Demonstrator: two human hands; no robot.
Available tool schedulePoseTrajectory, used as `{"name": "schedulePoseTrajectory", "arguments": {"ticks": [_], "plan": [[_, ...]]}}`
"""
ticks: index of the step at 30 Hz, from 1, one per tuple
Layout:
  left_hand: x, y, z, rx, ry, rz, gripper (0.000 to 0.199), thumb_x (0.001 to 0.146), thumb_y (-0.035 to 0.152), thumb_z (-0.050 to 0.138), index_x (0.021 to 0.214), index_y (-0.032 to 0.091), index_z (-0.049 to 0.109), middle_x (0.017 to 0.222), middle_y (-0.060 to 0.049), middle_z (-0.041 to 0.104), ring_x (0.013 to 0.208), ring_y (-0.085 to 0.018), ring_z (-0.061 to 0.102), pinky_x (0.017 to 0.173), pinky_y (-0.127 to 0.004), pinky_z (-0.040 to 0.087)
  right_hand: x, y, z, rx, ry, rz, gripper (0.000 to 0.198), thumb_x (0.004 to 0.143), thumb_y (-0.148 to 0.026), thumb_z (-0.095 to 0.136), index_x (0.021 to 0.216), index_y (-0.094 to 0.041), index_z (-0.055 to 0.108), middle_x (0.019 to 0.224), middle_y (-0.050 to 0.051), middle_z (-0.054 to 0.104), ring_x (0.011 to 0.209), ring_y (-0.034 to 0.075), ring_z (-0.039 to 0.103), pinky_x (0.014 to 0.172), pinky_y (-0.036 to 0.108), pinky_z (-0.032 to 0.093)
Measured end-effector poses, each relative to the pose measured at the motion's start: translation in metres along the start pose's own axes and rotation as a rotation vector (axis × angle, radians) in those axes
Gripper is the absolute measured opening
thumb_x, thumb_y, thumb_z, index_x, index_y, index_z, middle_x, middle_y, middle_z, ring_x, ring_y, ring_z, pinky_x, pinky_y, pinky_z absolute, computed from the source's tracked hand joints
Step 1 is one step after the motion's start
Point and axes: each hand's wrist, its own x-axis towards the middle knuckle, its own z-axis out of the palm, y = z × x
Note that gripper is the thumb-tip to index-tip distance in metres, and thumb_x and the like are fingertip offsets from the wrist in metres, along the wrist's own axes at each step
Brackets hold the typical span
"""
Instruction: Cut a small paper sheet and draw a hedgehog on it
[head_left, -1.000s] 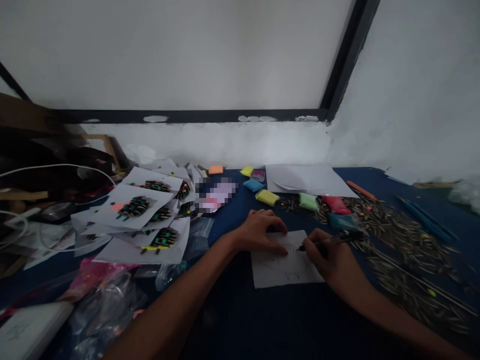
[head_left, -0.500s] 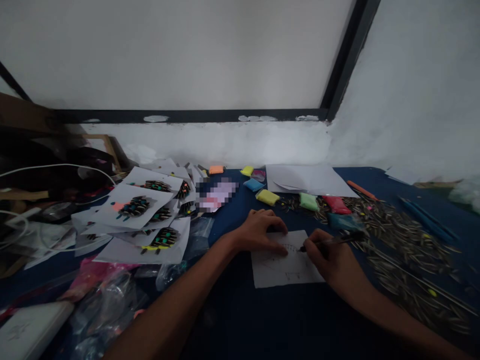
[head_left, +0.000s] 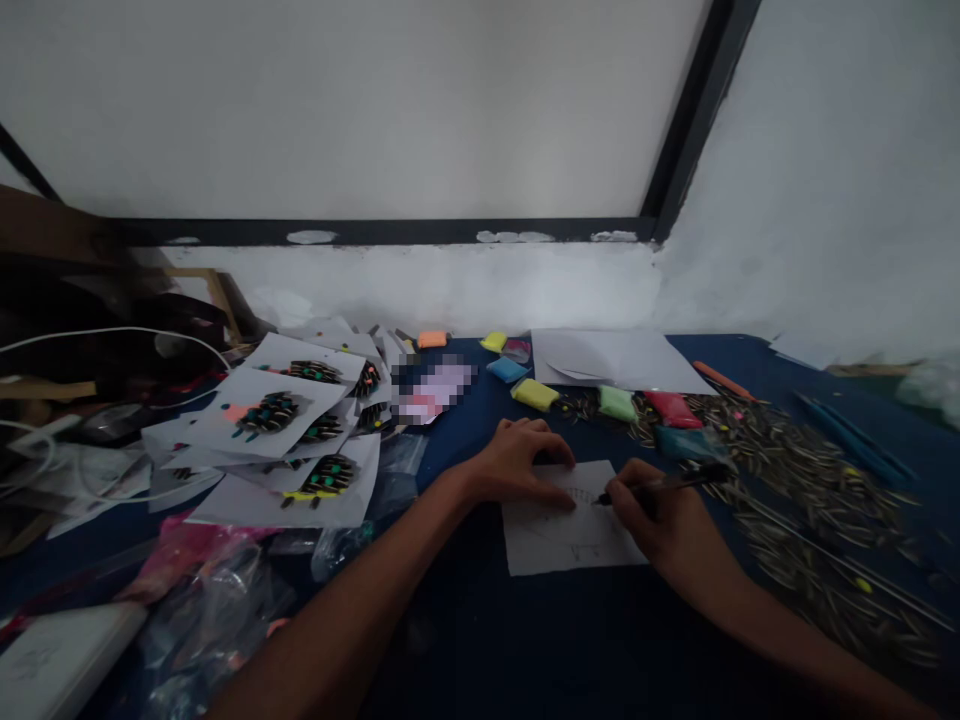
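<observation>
A small white sheet of paper point(head_left: 547, 545) lies on the dark blue tabletop, with short pen strokes and a faint outline drawn on it. My left hand point(head_left: 525, 465) rests on its upper left part, thumb and fingers spread apart and pressing it flat. In my right hand point(head_left: 656, 515) a dark pen point(head_left: 686, 478) is pinched between thumb and fingers. The pen's tip is at the row of strokes on the paper, just right of my left thumb. Part of the sheet is hidden beneath both hands.
Striped sunflower seeds point(head_left: 795, 470) spread over the right side, by blue tweezers point(head_left: 855, 435). Colourful clay packets point(head_left: 535, 394) and blank paper point(head_left: 600, 358) lie behind. On the left are stacked sheets with seed figures point(head_left: 270, 410), plastic bags point(head_left: 217, 600) and a white box point(head_left: 71, 650).
The pen's tip has shifted very slightly along the row of strokes. My left hand and the paper have stayed in place.
</observation>
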Motion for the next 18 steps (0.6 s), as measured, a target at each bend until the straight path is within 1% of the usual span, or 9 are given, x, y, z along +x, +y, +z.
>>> {"name": "schedulePoseTrajectory", "arguments": {"ticks": [4,9,13,18], "plan": [[-0.0003,0.0,-0.0002,-0.012,0.002,0.006,0.041,0.064,0.046,0.077,0.097,0.024,0.066,0.096,-0.001,0.055,0.097,-0.021,0.052,0.089,-0.036,0.029,0.0,-0.0006,0.0004,-0.001,0.0,0.008,0.027,0.085,-0.037,0.041,0.063,-0.022,0.046,0.054,-0.002,0.049,0.046,0.014,0.049,0.044,0.026,0.034],[-0.0004,0.0007,-0.0005,-0.021,0.001,0.003,0.041,0.064,0.047,0.077,0.097,0.025,0.066,0.097,-0.001,0.055,0.097,-0.021,0.051,0.089,-0.036,0.028,0.0008,-0.0008,0.0004,-0.014,0.017,0.008,0.026,0.085,-0.036,0.042,0.063,-0.022,0.045,0.05,-0.004,0.044,0.044,0.012,0.044,0.042,0.025,0.031],[-0.0004,0.0018,-0.001,-0.01,0.0,-0.007,0.04,0.064,0.046,0.077,0.097,0.025,0.066,0.097,-0.001,0.055,0.099,-0.021,0.051,0.089,-0.036,0.029,0.0006,-0.0017,-0.0004,0.006,0.009,0.018,0.025,0.085,-0.037,0.042,0.064,-0.022,0.045,0.049,-0.005,0.042,0.043,0.012,0.044,0.041,0.024,0.029],[-0.0001,0.0002,-0.0006,-0.005,-0.003,0.005,0.042,0.064,0.048,0.076,0.097,0.025,0.066,0.099,-0.001,0.056,0.098,-0.022,0.051,0.089,-0.036,0.029,0.0011,-0.0025,-0.001,0.019,-0.008,0.025,0.026,0.084,-0.037,0.042,0.064,-0.022,0.046,0.05,-0.004,0.045,0.044,0.013,0.046,0.042,0.025,0.031]]}}
